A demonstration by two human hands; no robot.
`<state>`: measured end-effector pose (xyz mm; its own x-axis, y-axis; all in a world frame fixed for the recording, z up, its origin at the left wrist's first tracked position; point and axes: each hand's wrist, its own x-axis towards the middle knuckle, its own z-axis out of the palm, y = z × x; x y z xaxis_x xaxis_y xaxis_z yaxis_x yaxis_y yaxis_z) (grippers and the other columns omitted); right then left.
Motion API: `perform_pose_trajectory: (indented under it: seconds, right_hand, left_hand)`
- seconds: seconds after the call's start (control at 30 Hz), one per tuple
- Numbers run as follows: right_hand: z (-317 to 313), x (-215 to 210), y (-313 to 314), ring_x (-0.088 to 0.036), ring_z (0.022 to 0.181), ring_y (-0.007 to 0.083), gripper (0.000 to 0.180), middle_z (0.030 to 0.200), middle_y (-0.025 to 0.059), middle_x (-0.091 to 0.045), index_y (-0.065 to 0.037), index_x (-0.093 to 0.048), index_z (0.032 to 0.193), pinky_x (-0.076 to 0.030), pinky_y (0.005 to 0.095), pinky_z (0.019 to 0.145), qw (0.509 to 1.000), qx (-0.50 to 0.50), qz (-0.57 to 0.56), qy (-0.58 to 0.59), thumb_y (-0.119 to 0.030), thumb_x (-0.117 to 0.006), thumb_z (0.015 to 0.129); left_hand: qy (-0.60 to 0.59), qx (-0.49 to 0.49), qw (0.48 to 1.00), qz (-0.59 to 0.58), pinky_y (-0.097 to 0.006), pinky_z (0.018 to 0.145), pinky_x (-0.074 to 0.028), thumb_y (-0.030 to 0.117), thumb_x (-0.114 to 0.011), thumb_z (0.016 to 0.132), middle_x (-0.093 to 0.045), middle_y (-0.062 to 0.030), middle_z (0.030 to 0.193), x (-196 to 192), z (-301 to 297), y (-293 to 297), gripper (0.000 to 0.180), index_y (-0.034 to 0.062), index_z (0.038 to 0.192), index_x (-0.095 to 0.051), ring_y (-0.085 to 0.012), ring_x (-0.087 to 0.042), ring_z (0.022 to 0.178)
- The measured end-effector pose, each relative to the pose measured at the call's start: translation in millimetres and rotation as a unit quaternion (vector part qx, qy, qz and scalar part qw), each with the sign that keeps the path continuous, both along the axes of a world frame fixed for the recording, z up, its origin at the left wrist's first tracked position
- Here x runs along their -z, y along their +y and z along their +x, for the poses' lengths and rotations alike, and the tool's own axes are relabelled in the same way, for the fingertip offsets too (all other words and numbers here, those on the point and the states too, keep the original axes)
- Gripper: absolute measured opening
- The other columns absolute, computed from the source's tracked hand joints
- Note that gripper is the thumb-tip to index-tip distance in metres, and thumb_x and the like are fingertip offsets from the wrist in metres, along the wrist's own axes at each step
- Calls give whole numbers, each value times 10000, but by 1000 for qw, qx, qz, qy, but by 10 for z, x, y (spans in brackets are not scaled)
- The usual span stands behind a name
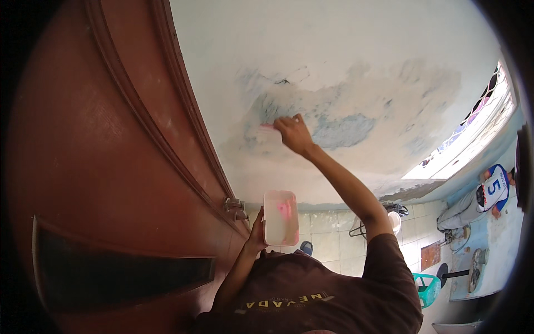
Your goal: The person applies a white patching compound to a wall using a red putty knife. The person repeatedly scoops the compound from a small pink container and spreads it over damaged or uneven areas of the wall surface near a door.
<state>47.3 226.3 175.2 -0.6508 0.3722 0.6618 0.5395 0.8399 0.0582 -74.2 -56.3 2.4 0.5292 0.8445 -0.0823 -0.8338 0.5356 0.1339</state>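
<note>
My left hand [256, 234] is closed round the side of a pale pink rectangular plastic tub [281, 243], held up in front of my body. Whitish stuff and a bright pink patch show inside it. Above and ahead, my right hand [293, 133] is raised to the wall [239, 33], fingers wrapped round a thin pink scraper [268, 127]. Only its flat edge shows left of the fingers, at the wall's surface; the rest is hidden in my grip. Around it the wall is patchy, with off-white smears over rough blue-grey areas.
A brown door [111, 167] with a metal latch [236, 205] stands close on my left. At right are a barred window [467, 133], a person [492, 189] in a white and blue shirt, and a green plastic stool [426, 290]. A white bucket [394, 221] sits on the tiled floor.
</note>
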Motion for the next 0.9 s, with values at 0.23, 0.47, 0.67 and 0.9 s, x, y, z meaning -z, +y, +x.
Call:
perform_pose_trajectory:
  seconds: [0.23, 0.47, 0.67, 0.9]
  right_hand:
    - [-149, -2357, 149, -622, 720, 283, 130, 853, 59, -664, -110, -639, 905, -392, 401, 788, 942, 39, 265, 199, -7, -615, 831]
    - [-252, -1699, -151, -647, 809, 388, 61, 880, 161, -663, -56, -620, 952, -503, 468, 752, 962, 8, 57, 266, -49, -613, 892]
    - [-200, -247, -53, -619, 779, 357, 122, 871, 128, -623, -74, -596, 949, -499, 455, 723, 997, 17, -2, 70, 16, -597, 867]
    - [112, -2226, 218, -681, 704, 299, 89, 873, 102, -681, -74, -650, 950, -535, 382, 602, 929, 29, 236, 282, -52, -697, 878]
  left_hand:
    - [49, -23, 998, 25, -517, 1075, -497, 525, -379, 1076, -558, -96, 1442, -157, 0, -112, 601, 128, 1525, -424, -279, -586, 1286]
    - [67, -42, 997, 10, -517, 1068, -504, 526, -376, 1077, -560, -101, 1434, -55, -87, -225, 603, 126, 1525, -417, -285, -592, 1275]
    - [60, -23, 998, 13, -534, 1119, -447, 653, -391, 1023, -512, -122, 1501, 101, -75, -176, 757, 119, 1559, -378, -320, -540, 1344]
    - [43, -37, 998, 3, -533, 1096, -472, 607, -391, 1040, -537, -126, 1467, 113, -92, -194, 704, 110, 1539, -402, -314, -558, 1322]
